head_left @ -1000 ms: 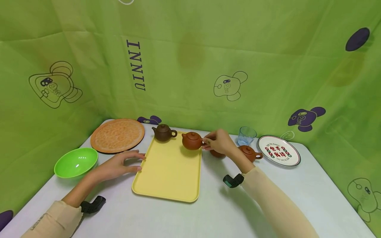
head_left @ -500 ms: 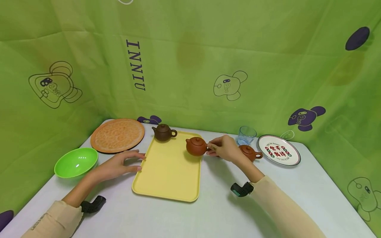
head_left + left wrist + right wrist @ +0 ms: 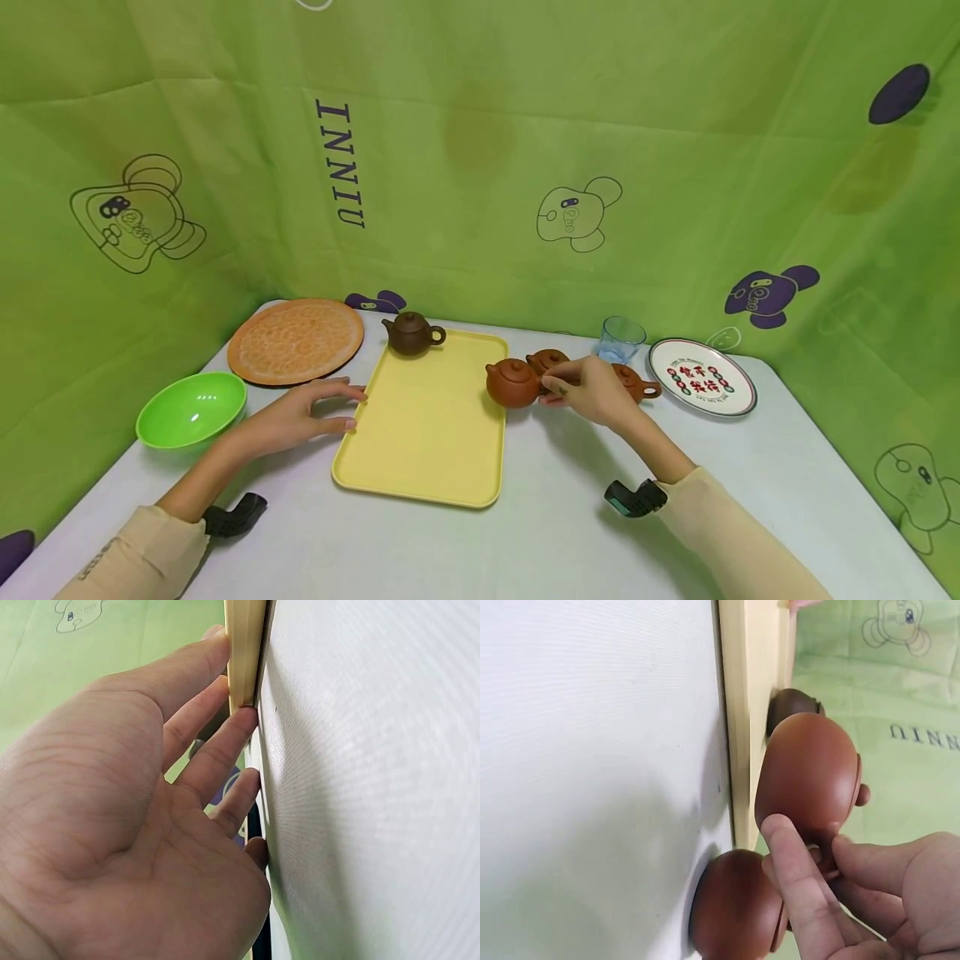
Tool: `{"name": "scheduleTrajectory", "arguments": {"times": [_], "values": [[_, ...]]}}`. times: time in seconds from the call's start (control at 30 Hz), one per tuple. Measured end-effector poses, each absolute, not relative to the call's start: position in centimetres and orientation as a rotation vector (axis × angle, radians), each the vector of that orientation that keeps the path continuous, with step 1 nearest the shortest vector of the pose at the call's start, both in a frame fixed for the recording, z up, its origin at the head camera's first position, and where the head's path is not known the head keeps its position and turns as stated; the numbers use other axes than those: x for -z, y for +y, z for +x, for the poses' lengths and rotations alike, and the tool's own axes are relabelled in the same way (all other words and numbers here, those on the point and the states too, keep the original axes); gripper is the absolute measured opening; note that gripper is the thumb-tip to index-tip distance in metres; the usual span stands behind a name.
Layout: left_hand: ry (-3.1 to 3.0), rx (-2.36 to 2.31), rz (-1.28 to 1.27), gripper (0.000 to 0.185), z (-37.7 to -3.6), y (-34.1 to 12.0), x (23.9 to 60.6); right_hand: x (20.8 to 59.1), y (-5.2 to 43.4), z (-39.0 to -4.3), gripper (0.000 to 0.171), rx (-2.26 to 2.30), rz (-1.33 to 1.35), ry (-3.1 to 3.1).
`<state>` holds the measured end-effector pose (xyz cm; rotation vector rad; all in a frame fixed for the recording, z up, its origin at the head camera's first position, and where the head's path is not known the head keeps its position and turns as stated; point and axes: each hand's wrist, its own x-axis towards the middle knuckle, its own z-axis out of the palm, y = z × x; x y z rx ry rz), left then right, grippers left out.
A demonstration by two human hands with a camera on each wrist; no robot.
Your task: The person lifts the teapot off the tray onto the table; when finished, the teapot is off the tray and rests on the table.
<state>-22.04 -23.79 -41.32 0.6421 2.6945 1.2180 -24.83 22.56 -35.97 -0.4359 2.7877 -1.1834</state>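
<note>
My right hand (image 3: pixel 596 393) pinches the handle of a reddish-brown teapot (image 3: pixel 512 385) between thumb and fingers. In the right wrist view this teapot is raised beside the yellow tray (image 3: pixel 420 442); in the head view it overlaps the tray's right edge. Behind it, a second reddish-brown teapot (image 3: pixel 547 358) stands on the table, partly hidden by my hand. A third reddish-brown teapot (image 3: pixel 630 382) is farther right, its left part covered by the hand. Fingertips of my left hand (image 3: pixel 288 421) touch the tray's left rim, fingers loosely extended. A dark brown teapot (image 3: pixel 410 336) stands at the tray's back left corner.
A green bowl (image 3: pixel 192 410) and a round orange-brown board (image 3: pixel 296 342) lie left of the tray. Toward the back right stand a blue glass (image 3: pixel 622 337) and a white plate (image 3: pixel 703 377) with red writing. Green cloth (image 3: pixel 450 167) walls the table's back and sides.
My right hand has moved right and toward me with the teapot, from over the tray to its right edge. More of the teapot behind shows now. My left hand has stayed still.
</note>
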Motion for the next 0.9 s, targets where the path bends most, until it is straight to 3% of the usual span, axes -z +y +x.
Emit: {"name": "scheduleTrajectory", "arguments": {"times": [0.9], "values": [[2.713,-1.198,0.692,0.04,-22.0,-23.7,41.0,37.4,26.7,-21.6,0.019,1.23,-0.419,2.792]]}}
